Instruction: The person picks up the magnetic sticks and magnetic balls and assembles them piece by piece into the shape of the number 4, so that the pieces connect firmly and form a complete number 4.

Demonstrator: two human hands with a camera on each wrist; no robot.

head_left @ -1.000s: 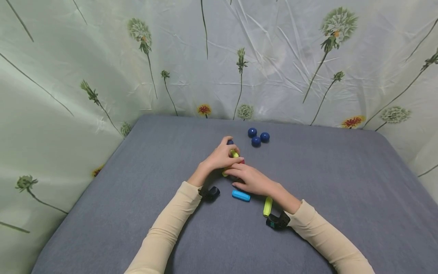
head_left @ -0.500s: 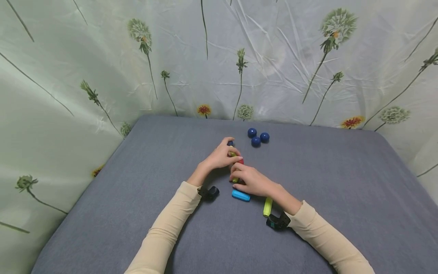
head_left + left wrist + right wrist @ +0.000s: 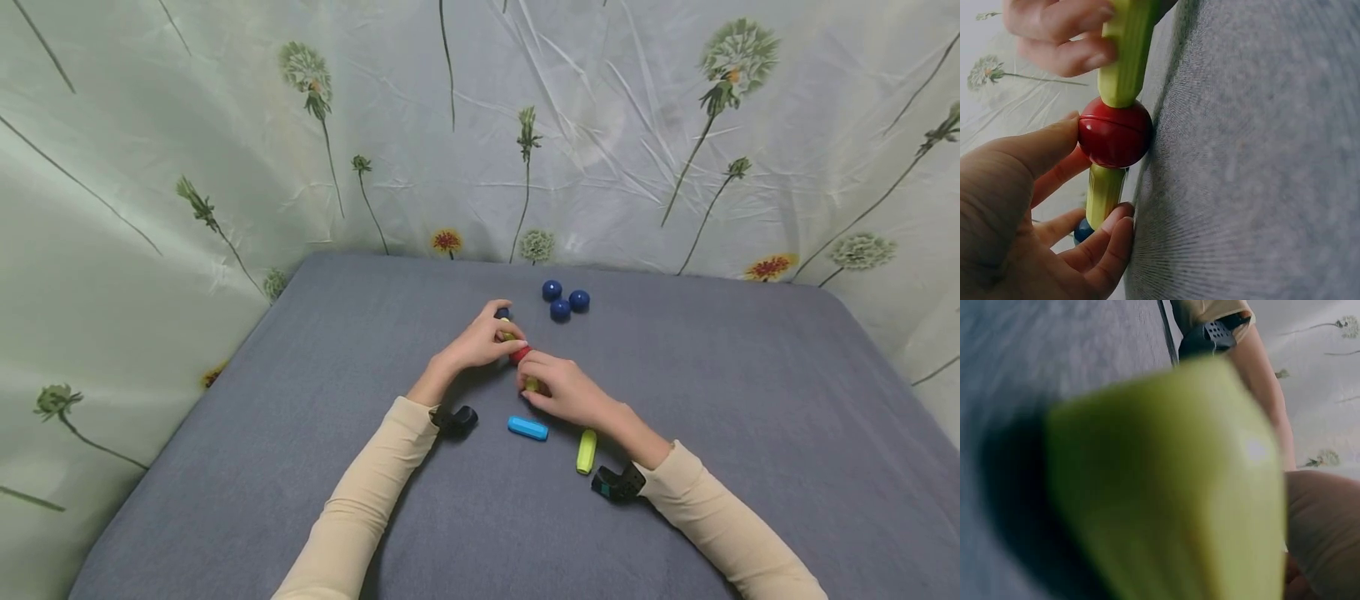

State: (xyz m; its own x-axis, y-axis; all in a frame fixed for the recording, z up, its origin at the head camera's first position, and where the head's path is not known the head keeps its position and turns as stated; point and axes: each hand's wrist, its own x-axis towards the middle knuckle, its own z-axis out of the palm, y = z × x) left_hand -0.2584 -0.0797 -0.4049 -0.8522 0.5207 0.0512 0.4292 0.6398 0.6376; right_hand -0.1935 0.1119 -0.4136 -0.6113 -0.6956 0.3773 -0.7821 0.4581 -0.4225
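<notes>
A: Head view, which way's the near rod (image 3: pixel 532 384) pointing?
B: Slantwise above the grey bench (image 3: pixel 337 358), one end at the red ball (image 3: pixel 519 354), the other toward the person. Right hand (image 3: pixel 566 390) grips it.
A: Left wrist?
B: Near rod's yellow-green, ridged, roughly in line with the far rod (image 3: pixel 1102 194). Left hand (image 3: pixel 483 340) pinches that glossy, seamed ball.
A: Right wrist?
B: Just the near rod's free end facing the lens, super blurry.

a glossy red ball (image 3: pixel 1115 132) with a thin seam sits between a ribbed yellow-green rod (image 3: pixel 1124 56), its end against the ball, and a second ribbed yellow-green rod (image 3: pixel 1103 190), roughly in line. a dark blue ball (image 3: pixel 1083 230), partly hidden, is at the second rod's far end.
</notes>
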